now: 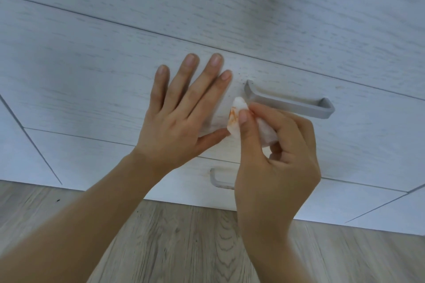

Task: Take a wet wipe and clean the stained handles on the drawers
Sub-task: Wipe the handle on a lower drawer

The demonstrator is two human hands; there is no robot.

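Observation:
My right hand [278, 156] pinches a folded white wet wipe [236, 119] that carries an orange stain on its left face. The wipe's tip sits just below the left end of a grey bar handle [292, 103] on the middle drawer front [92, 89]. My left hand [181, 112] lies flat on that drawer front, fingers spread, to the left of the handle, its thumb touching the wipe. A second grey handle [217, 179] on the drawer below is mostly hidden behind my right hand; a brownish mark shows on its lower bar.
Small dark specks dot the drawer front [240, 74] near the upper handle's left end. White wood-grain drawer fronts fill the view, with another cabinet panel [13, 145] at the left. Grey wood-look flooring [184, 241] runs below.

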